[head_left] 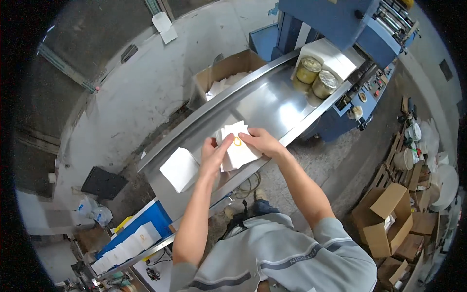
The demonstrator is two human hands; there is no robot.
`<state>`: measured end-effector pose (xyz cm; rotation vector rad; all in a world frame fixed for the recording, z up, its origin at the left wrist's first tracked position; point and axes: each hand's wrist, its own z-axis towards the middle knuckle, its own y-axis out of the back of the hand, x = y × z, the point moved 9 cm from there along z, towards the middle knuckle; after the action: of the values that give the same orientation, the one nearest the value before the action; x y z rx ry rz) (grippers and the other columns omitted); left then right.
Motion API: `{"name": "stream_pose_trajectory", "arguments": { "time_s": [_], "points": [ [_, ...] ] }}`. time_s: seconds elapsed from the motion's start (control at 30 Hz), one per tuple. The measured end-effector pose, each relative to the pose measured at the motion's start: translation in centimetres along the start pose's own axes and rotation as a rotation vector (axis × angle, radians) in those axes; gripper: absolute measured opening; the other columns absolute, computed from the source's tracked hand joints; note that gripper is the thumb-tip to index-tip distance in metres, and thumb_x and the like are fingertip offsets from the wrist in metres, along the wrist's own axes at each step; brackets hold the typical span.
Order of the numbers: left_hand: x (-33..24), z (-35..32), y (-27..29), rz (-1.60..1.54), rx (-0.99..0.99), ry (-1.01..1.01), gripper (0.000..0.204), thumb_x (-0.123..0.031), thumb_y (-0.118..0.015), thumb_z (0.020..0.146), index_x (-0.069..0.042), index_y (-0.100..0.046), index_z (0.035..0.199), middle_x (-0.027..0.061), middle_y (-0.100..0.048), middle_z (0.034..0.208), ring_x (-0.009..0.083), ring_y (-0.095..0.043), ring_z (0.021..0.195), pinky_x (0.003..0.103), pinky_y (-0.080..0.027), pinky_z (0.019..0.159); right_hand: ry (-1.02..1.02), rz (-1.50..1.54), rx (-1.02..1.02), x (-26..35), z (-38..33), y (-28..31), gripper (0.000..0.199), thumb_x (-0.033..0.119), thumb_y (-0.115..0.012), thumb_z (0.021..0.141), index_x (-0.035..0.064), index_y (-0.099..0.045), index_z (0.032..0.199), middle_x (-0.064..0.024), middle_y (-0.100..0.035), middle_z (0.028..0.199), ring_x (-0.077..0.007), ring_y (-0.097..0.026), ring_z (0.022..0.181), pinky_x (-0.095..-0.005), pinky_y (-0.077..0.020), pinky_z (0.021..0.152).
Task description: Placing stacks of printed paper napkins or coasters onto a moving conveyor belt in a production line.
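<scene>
Between my two hands is a stack of white papers [240,156] with an orange ring-shaped mark on the top one. Its upper edges are uneven and fanned. My left hand [212,154] grips the left side, thumb lying on top near the mark. From the right, my right hand [264,141] clasps the other side, its thumb also on the top paper. The stack is over the shiny metal table [253,104]; whether it rests on it I cannot tell. Just left of my left forearm, another stack of white papers [180,169] lies on the table.
Two metal cans [308,70] stand at the table's far right end, beside a blue machine [326,22]. Behind the table is a cardboard box [204,80] holding white paper. More white papers [141,238] lie on a blue surface at lower left. An open carton [379,231] sits at right.
</scene>
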<state>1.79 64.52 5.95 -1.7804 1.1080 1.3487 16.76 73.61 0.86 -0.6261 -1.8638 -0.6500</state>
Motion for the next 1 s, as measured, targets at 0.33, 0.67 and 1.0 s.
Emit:
{"name": "stream_pose_trajectory", "arguments": {
  "time_s": [0.33,0.67,1.0],
  "points": [
    [3.1,2.1,0.4,0.191,-0.048,-0.009,0.092,-0.05,-0.082,0.074,0.016,-0.045,0.128,0.0224,-0.063,0.116,0.024,-0.064,0.1,0.034,-0.051,0.085,0.063,0.115,-0.207,0.4,-0.1,1.1,0.059,0.044,-0.054,0.098,-0.004,-0.054,0.132,-0.0085,-0.066,0.102,-0.0124,-0.056,0.084,-0.0283,-0.0487,0.071],
    [0.2,0.6,-1.9,0.004,0.061,0.006,0.071,-0.036,-0.075,0.087,0.007,-0.045,0.134,0.0159,-0.06,0.122,0.0206,-0.058,0.109,0.032,-0.046,0.093,0.378,-0.295,0.24,6.4,-6.1,-0.7,0.087,0.021,-0.082,0.077,0.0123,-0.036,0.15,-0.0157,-0.065,0.122,-0.0249,-0.064,0.107,-0.0382,-0.0505,0.091],
    [1.5,1.4,-0.9,0.118,0.034,-0.022,0.075,-0.058,-0.039,0.1,0.006,-0.043,0.138,0.0195,-0.056,0.129,0.0257,-0.053,0.118,0.035,-0.04,0.101,0.264,-0.499,0.18,6.3,-3.9,-0.2,0.082,0.02,-0.083,0.072,0.013,-0.044,0.143,-0.0206,-0.067,0.11,-0.0394,-0.063,0.102,-0.0422,-0.0496,0.086]
  ]
}}
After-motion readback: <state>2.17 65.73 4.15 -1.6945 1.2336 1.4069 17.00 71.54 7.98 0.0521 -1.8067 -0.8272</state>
